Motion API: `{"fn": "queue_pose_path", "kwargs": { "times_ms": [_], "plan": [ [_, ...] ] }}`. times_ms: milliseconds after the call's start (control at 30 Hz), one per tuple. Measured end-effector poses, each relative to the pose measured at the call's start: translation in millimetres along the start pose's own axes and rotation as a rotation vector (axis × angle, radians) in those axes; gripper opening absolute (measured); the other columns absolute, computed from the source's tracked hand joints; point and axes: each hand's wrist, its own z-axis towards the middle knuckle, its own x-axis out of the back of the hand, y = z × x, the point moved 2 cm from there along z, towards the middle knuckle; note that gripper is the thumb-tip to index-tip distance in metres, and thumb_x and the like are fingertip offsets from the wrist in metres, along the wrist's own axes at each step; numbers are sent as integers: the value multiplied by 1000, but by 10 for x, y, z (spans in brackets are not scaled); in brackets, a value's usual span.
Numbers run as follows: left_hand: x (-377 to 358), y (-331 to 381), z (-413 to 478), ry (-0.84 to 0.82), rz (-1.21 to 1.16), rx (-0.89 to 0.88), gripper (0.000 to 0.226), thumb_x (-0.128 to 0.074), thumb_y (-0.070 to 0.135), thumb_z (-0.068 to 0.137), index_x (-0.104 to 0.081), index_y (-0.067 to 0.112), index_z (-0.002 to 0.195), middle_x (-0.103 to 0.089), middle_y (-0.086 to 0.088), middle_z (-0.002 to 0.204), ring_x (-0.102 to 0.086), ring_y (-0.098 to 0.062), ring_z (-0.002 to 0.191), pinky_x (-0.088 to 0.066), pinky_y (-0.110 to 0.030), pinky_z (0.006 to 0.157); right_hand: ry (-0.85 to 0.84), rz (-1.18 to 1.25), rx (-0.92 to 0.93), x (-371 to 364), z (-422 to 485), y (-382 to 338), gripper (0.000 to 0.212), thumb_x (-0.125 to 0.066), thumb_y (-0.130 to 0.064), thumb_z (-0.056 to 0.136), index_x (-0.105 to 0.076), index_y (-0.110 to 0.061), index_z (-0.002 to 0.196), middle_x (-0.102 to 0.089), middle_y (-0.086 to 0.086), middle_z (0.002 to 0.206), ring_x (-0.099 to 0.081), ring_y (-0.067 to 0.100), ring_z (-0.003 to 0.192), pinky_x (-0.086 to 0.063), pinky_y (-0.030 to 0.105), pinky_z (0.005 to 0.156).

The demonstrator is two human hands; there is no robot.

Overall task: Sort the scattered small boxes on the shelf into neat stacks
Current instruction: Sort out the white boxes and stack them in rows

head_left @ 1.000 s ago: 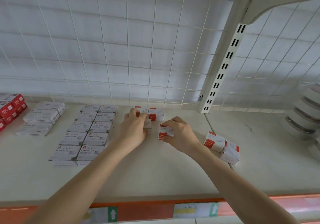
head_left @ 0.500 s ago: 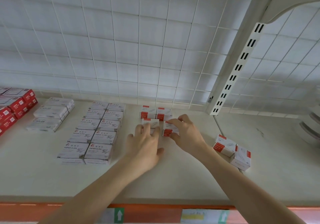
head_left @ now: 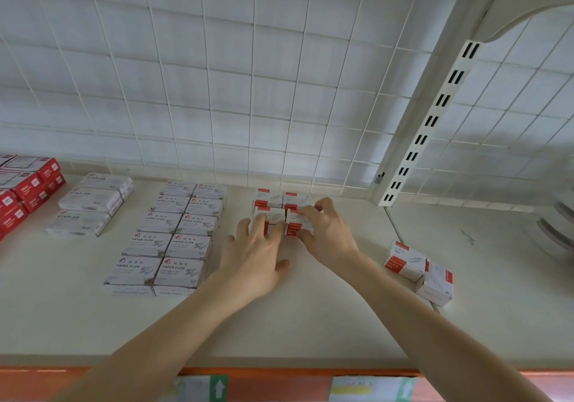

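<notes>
Small white-and-red boxes sit in a two-by-two block near the back of the cream shelf (head_left: 310, 314). My left hand (head_left: 257, 252) lies flat with straight fingers, their tips touching the front left box (head_left: 271, 217). My right hand (head_left: 326, 231) pinches the front right box (head_left: 295, 226) between thumb and curled fingers. Behind these stand the back left box (head_left: 267, 196) and back right box (head_left: 296, 198). Two loose boxes of the same kind (head_left: 407, 260) (head_left: 436, 282) lie askew to the right.
White paper-clip boxes (head_left: 169, 237) stand in two tidy columns left of my hands. Staples boxes (head_left: 93, 203) and red boxes (head_left: 25, 190) fill the far left. A slotted upright (head_left: 428, 122) and wire grid back the shelf. Round items (head_left: 559, 224) sit far right.
My left hand let go of its box, drew back toward me and flattened. My right hand carried its box back, setting it beside the left one, forming a second row.
</notes>
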Motion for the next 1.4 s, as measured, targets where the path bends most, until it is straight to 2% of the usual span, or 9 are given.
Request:
{"fn": "queue_pose_path", "kwargs": {
  "times_ms": [133, 467, 1400],
  "plan": [
    [9, -12, 12, -15, -11, -2, 66, -43, 50, 90, -14, 26, 145, -13, -7, 147, -22, -28, 133, -34, -42, 100, -3, 13, -5, -9, 25, -11, 38, -56, -14, 87, -51, -9, 125, -39, 12, 122, -51, 31, 104, -42, 31, 84],
    [37, -30, 35, -27, -23, -5, 65, -41, 51, 91, -16, 24, 144, -16, -8, 145, -26, -28, 131, -37, -40, 98, 36, 27, -4, -49, 59, -27, 35, -56, -11, 86, -54, -6, 120, -43, 14, 118, -52, 32, 101, -40, 30, 78],
    [38, -30, 34, -49, -60, -15, 66, -39, 50, 92, -13, 21, 145, -7, -8, 149, -15, -31, 136, -31, -41, 104, 57, 35, -27, -41, 74, -47, 34, -56, -13, 85, -54, -6, 119, -43, 13, 119, -53, 33, 99, -43, 32, 76]
  ]
}}
